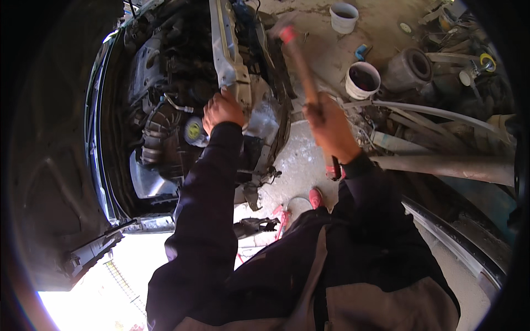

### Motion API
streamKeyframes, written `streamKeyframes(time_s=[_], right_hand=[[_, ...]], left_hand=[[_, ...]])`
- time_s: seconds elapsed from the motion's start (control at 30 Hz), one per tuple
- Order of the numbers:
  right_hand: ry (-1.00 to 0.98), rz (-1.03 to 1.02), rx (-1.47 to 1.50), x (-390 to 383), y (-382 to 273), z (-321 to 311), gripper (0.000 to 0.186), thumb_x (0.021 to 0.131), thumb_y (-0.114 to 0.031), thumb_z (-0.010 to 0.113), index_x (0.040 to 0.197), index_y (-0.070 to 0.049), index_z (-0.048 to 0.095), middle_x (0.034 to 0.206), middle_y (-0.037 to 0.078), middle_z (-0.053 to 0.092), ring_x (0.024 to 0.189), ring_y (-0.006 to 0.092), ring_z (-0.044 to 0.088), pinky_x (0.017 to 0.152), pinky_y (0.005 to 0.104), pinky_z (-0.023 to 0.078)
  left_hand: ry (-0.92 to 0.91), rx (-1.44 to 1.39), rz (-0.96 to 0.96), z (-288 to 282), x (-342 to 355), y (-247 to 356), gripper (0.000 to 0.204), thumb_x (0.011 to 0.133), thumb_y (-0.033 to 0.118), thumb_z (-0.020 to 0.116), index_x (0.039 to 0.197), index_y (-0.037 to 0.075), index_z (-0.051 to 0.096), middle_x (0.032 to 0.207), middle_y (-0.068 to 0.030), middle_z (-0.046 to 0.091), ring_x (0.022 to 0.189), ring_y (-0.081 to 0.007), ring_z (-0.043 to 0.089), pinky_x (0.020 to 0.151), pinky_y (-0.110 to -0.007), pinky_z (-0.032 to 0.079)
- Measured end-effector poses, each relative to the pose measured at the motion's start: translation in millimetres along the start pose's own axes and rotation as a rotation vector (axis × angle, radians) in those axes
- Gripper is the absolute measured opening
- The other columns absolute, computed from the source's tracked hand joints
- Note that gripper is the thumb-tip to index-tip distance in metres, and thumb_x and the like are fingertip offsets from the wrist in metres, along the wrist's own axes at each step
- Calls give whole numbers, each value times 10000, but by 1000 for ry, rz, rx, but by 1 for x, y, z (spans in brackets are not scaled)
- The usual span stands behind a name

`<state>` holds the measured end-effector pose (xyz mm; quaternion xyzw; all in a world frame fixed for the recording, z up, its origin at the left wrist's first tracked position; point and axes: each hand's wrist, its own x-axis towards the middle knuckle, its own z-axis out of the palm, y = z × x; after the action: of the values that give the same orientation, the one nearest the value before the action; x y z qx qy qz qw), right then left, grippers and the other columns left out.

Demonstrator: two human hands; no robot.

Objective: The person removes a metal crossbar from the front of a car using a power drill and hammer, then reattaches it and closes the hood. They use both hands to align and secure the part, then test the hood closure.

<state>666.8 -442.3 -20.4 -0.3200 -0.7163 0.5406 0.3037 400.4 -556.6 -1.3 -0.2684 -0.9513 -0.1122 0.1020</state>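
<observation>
My right hand [330, 131] grips the wooden handle of a hammer [304, 65], raised over the floor beside the car; its head, red near the top of the handle, is blurred. My left hand [223, 111] has its fingers curled at the lower end of a long pale metal beam [226, 50] on the car's front; whether they hold the beam or something small there is hidden. Below that hand is a yellow cap [193, 129] in the open engine bay [152, 71]. Crumpled metal [262, 118] lies just right of it.
The raised hood [47, 182] is at the left. White buckets [362, 80] stand on the dusty floor [292, 160], among scrap metal and a canister [408, 67]. A long pipe [441, 168] crosses the right side. My red shoe [315, 197] shows below.
</observation>
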Motion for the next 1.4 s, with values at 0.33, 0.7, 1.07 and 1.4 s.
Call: streamKeyframes(time_s=[0.33, 0.7, 1.07, 1.4], right_hand=[[475, -231, 575, 7, -69, -3, 240, 1166, -204, 642, 1350, -90, 537, 919, 93, 650, 743, 224, 648, 660, 407, 578], [232, -31, 379, 17, -47, -62, 213, 1131, -228, 690, 1148, -49, 576, 797, 83, 677, 651, 225, 710, 593, 416, 587], [-251, 314, -124, -15, -7, 75, 264, 1069, -155, 667, 1190, 42, 539, 875, 351, 726, 783, 554, 735, 712, 617, 598], [407, -203, 538, 15, -69, -87, 130, 1149, -173, 651, 1160, -55, 595, 810, 31, 646, 662, 146, 662, 566, 348, 570]], left_hand=[[50, -11, 7, 6, 1, -3, 517, 1174, 448, 463, 1087, 51, 782, 1173, -173, 825, 1173, -409, 744, 1057, -548, 566], [64, 27, 15, 4, -2, 2, 688, 1182, 433, 462, 1588, -119, 530, 1479, -270, 721, 1432, -426, 627, 1265, -509, 423], [151, -23, 61, 9, -4, -3, 743, 1177, 442, 483, 1661, -118, 414, 1621, -287, 610, 1553, -421, 521, 1345, -513, 331], [116, -73, 115, 6, -4, 3, 736, 1203, 448, 425, 1681, -112, 393, 1664, -295, 564, 1579, -435, 487, 1360, -543, 298]])
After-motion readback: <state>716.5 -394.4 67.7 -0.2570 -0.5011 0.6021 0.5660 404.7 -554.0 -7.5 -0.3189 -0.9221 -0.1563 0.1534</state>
